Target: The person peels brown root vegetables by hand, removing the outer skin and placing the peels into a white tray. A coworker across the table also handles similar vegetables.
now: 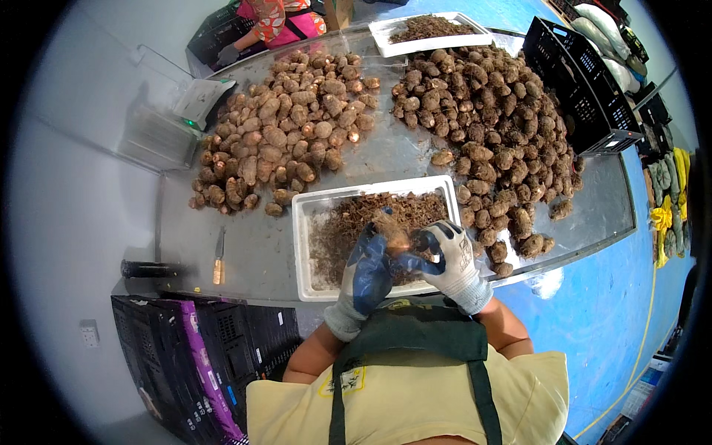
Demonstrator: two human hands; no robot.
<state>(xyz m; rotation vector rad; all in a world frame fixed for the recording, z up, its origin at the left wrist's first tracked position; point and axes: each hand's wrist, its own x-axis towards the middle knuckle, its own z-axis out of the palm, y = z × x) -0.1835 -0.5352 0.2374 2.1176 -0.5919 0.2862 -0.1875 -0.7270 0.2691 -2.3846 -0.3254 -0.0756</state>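
Observation:
Over a white foam tray (298,250) strewn with brown fibrous peelings (356,217), both my gloved hands meet around one hairy taro corm (398,238). My left hand (368,272), in a grey glove with a blue coated palm, holds it from the left. The fingers of my right hand (448,258), gloved alike, close on its right side. To the left lies a heap of cleaner taro corms (278,133). A larger heap of darker, rough, hairy corms (489,128) spreads at the right, close to the tray.
A knife with a wooden handle (218,267) lies on the metal table (256,239). A scale (203,103) stands at the left edge. Another tray of peelings (384,39) is at the far side. Black crates (584,89) stand at the right; a co-worker's gloved hand (228,55) is at far left.

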